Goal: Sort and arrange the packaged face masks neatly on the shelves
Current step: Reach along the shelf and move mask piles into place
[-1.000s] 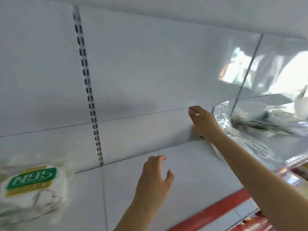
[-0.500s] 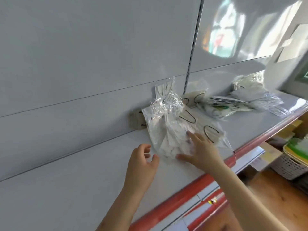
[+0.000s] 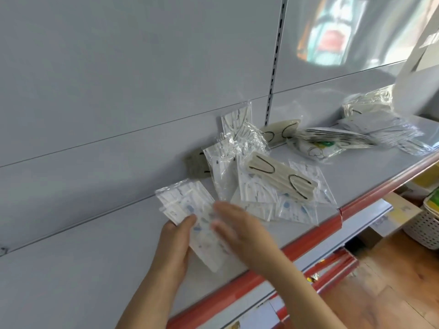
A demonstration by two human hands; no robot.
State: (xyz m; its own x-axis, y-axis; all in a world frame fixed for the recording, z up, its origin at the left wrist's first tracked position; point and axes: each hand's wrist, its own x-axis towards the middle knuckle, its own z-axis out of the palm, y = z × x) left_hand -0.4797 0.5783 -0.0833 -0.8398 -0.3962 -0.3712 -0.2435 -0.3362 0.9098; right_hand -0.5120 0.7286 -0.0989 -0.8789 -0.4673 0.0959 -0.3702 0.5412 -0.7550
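The person's left hand [image 3: 174, 243] holds a small stack of clear-wrapped face mask packets [image 3: 190, 217] at about 7 o'clock from the loose pile [image 3: 268, 184], its grip clamped with the thumb on top, probably to square the edges. The right hand [image 3: 237, 226] lies blurred over the stack; whether its grip pinches or only steadies cannot be told. More packets [image 3: 370, 131] sprawl along the shelf [image 3: 71, 269] toward 2 o'clock, unsorted.
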